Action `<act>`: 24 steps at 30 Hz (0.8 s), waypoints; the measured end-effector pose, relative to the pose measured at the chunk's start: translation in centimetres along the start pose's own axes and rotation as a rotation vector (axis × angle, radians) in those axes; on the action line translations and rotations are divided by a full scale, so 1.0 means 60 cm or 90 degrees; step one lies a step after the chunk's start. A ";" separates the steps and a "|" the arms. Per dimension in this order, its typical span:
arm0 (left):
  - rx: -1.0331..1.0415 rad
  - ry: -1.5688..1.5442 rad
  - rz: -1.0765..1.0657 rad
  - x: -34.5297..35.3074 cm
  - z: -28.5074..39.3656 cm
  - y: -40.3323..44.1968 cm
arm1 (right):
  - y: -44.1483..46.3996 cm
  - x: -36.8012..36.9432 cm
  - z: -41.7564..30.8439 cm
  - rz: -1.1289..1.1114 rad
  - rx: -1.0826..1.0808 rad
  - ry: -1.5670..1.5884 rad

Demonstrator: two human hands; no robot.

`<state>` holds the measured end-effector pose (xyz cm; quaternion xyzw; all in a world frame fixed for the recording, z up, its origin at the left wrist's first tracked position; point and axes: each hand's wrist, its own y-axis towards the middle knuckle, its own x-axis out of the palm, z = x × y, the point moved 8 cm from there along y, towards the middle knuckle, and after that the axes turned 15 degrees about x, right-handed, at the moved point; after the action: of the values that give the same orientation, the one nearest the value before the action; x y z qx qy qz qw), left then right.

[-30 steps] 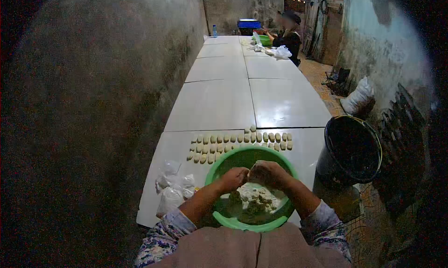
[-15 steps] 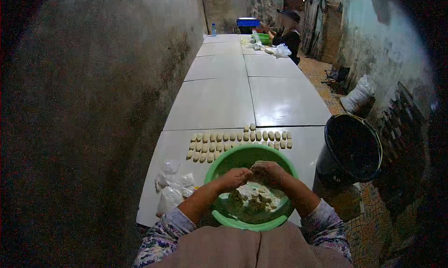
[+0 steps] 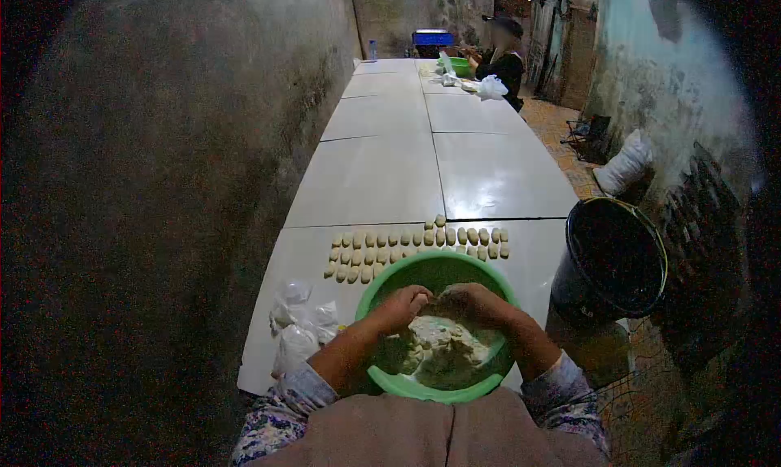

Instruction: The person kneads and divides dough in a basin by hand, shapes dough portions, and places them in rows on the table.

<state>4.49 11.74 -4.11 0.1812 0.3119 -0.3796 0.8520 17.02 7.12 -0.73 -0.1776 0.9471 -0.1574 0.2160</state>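
Observation:
A large green basin (image 3: 480, 389) stands at the near end of the table, holding a pale, floury dough-like mass (image 3: 443, 338). Over it, my left hand (image 3: 404, 306) is closed with its fingers curled inward. Facing it, my right hand (image 3: 473, 304) is also closed, its fingertips close to the left ones. Whatever lies between the fingers is hidden. Just beyond the basin, small oval dough pieces (image 3: 405, 239) lie in rows, partly covered by the basin's rim. White powder-filled plastic bags (image 3: 294, 346) rest left of my left forearm.
A black bucket (image 3: 576, 276) stands close on the right. The long white table (image 3: 366, 182) runs along the left wall. At its far end a person (image 3: 506, 64) works by another green basin (image 3: 460, 67). A white sack (image 3: 625, 164) leans at the right wall.
My hands have drawn slightly apart and sit a little lower over the basin. The left hand has tilted more upright. The rows of dough pieces look the same.

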 end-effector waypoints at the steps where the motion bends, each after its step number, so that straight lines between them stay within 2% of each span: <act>1: 0.029 -0.072 0.024 0.006 0.011 -0.002 | -0.003 0.000 -0.009 0.001 0.001 0.004; 2: 0.132 -0.100 0.078 0.011 0.011 0.004 | -0.002 0.003 0.006 -0.026 0.137 0.074; 3: 0.132 -0.100 0.074 0.011 0.011 0.003 | -0.007 0.009 0.026 -0.054 0.273 0.143; 4: 0.135 -0.094 0.067 0.008 0.011 0.003 | 0.006 0.009 0.055 -0.053 0.274 0.145; 6: 0.190 -0.073 0.102 -0.003 0.021 -0.005 | 0.024 0.035 0.048 -0.063 -0.051 -0.269; 9: 0.189 0.024 0.087 -0.010 0.004 -0.005 | 0.012 0.031 0.049 -0.085 0.016 -0.372; 11: 0.231 0.015 0.125 -0.017 0.018 0.000 | 0.015 0.028 0.048 -0.060 -0.021 -0.394; 13: 0.146 -0.165 0.115 -0.018 0.019 -0.001 | 0.029 0.032 0.065 -0.091 -0.030 -0.328; 14: 0.096 -0.360 0.070 -0.007 0.020 -0.001 | 0.033 0.031 0.073 -0.092 -0.030 -0.328; 17: 0.090 -0.393 0.140 -0.005 0.042 0.003 | 0.021 0.035 0.052 -0.091 -0.035 -0.373; 18: 0.014 -0.339 0.047 0.000 0.024 0.001 | 0.018 0.035 0.049 -0.072 -0.004 -0.405; 19: 0.014 -0.339 0.047 -0.002 0.019 -0.001 | 0.018 0.033 0.051 -0.054 0.028 -0.437; 24: 0.155 0.016 0.085 -0.025 -0.002 0.005 | 0.035 0.026 0.079 -0.039 -0.008 -0.330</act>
<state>3.88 12.81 -3.19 0.3084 0.2611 -0.3550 0.8431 17.31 7.31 -6.15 -0.2416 0.8551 -0.1075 0.4459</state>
